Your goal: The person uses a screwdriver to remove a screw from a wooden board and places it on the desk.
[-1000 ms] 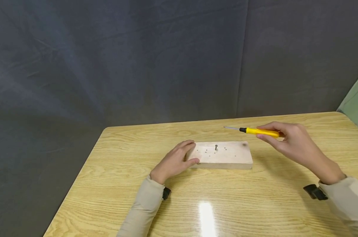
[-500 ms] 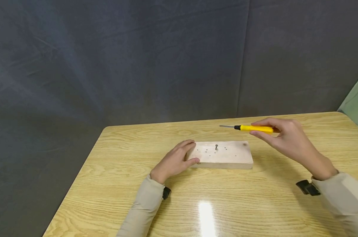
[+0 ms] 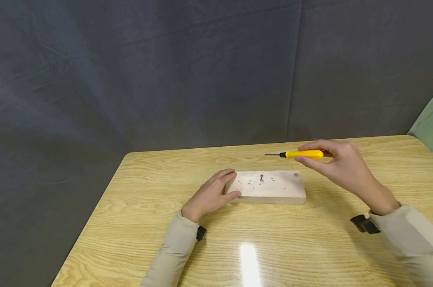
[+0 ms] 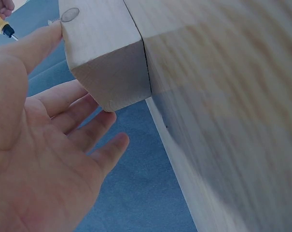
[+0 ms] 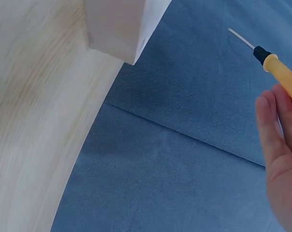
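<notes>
A pale wooden block (image 3: 288, 181) lies flat on the table, dotted with several small holes. One screw (image 3: 261, 177) stands upright in its top, head up. My left hand (image 3: 210, 196) holds the block's left end, thumb along the near side and fingers at the far side; the left wrist view shows this end face (image 4: 112, 75) close up. In my right hand (image 3: 339, 161), thumb and fingers pinch the yellow handle of a screwdriver (image 3: 305, 154). Its thin metal shaft points left, nearly level, above and beyond the block. The right wrist view also catches the screwdriver (image 5: 280, 76), tip apart from the block.
The wood-grain table (image 3: 148, 223) ends at a back edge just behind the block. Beyond it hangs a dark blue-grey cloth (image 3: 209, 79). Part of something green (image 3: 431, 119) shows at the far right. Each wrist wears a small black camera.
My right hand has moved left with the screwdriver, bringing it closer over the block, and the shaft has come nearer to level. My left hand and the block have stayed in place.
</notes>
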A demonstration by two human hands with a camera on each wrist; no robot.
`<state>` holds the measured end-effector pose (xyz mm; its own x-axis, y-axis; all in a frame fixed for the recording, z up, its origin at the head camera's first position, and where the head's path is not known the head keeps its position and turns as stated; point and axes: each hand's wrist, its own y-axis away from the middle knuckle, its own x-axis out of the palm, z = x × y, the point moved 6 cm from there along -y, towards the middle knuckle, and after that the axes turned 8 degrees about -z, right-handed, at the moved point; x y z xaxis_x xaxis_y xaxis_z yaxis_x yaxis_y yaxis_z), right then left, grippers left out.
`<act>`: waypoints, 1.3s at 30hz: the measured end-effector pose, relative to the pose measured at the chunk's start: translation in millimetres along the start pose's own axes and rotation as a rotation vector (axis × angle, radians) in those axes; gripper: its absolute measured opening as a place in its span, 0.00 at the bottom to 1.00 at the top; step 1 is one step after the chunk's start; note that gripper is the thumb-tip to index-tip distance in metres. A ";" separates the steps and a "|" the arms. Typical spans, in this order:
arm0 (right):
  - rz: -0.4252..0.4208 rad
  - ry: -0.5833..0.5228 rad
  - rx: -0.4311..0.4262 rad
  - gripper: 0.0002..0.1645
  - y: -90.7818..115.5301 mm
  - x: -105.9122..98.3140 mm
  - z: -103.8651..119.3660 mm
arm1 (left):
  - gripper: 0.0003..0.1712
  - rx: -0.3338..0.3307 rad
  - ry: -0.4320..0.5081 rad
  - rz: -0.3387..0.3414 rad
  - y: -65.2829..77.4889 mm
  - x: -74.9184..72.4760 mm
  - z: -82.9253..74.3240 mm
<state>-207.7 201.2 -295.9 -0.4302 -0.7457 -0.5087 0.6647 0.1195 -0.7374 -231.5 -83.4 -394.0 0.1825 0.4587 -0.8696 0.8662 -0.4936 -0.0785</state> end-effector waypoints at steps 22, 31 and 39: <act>-0.109 -0.186 0.013 0.21 -14.3 9.7 12.9 | 0.41 -0.005 -0.006 0.007 -0.2 0.4 -2.6; -0.112 -0.276 0.051 0.22 -15.2 16.2 18.9 | 0.40 0.001 -0.008 0.005 -0.6 0.5 -5.0; -0.156 -0.368 0.056 0.28 -13.7 22.7 22.7 | 0.41 0.003 -0.014 0.005 1.3 0.4 -5.4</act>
<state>-212.7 167.7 -287.3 -0.2882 -0.9381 -0.1923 0.6453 -0.0419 -0.7628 -227.8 -79.9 -391.8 0.1808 0.4460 -0.8766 0.8636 -0.4985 -0.0755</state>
